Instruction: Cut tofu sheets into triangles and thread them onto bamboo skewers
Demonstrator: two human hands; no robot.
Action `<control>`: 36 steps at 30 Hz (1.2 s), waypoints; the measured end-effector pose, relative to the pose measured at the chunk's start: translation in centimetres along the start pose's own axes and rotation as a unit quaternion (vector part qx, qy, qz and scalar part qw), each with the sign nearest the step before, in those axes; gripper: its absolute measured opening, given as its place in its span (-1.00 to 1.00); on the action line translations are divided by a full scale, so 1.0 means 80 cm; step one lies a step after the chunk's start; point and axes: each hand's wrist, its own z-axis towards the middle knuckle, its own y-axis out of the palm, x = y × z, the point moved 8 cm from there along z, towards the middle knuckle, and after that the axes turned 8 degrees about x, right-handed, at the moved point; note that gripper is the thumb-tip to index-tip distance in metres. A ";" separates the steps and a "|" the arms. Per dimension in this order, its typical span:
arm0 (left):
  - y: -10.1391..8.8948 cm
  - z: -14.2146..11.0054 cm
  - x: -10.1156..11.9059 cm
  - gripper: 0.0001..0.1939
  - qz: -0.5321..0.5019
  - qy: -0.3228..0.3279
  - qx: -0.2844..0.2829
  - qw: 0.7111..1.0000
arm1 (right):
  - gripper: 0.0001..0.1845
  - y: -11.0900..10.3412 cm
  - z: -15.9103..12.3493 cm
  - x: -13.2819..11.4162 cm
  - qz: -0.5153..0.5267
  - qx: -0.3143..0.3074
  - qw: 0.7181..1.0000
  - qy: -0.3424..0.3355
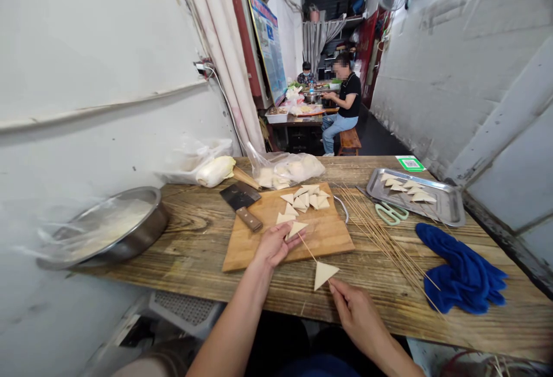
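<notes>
My left hand (273, 245) pinches a pale, tofu-like triangular slice (297, 228) at the front of the wooden cutting board (246, 250). The tip of a thin bamboo skewer (307, 247) meets that slice; whether it has gone in I cannot tell. Lower on the same skewer sits another triangular slice (325, 275). Just below it, the fingers of my right hand (352, 302) are closed round the skewer's end. Several more triangles (307, 197) lie loosely piled on the board, beside a cleaver (242, 199) with a wooden handle.
Bare bamboo skewers (380, 233) lie right of the board, near green-handled scissors (391, 213). A metal tray (447, 207) holds skewered triangles. A blue cloth (462, 270) is at right, a steel basin (151, 224) at left. Plastic bags (298, 168) lie behind. Two people sit farther back.
</notes>
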 end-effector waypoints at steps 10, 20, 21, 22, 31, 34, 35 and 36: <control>0.004 -0.003 -0.001 -0.90 0.019 0.020 -0.009 1.000 | -0.58 0.000 0.000 0.000 -0.008 -0.025 0.999 0.019; 0.007 -0.012 -0.010 -0.93 0.042 0.025 -0.034 0.998 | -0.60 -0.003 0.004 -0.005 0.006 -0.001 1.000 0.007; 0.007 -0.013 -0.011 -0.93 0.043 0.024 -0.034 0.998 | -0.59 -0.004 0.004 -0.005 0.009 0.004 1.000 0.004; 0.008 -0.014 -0.011 -0.93 0.042 0.023 -0.034 0.998 | -0.59 -0.003 0.004 -0.005 0.012 0.008 1.000 0.003; 0.017 -0.024 -0.008 -0.90 0.030 0.025 -0.050 0.998 | -0.59 0.005 0.001 0.007 0.036 0.036 0.999 0.003; 0.025 -0.032 -0.013 -0.87 0.038 0.020 -0.069 0.997 | -0.58 0.005 0.003 0.006 0.042 0.050 0.998 -0.003; 0.028 -0.035 -0.016 -0.85 0.040 0.017 -0.076 0.996 | -0.58 0.005 0.004 0.006 0.040 0.055 0.998 -0.006; 0.030 -0.038 -0.018 -0.84 0.042 0.013 -0.080 0.996 | -0.58 0.005 0.005 0.006 0.036 0.060 0.997 -0.010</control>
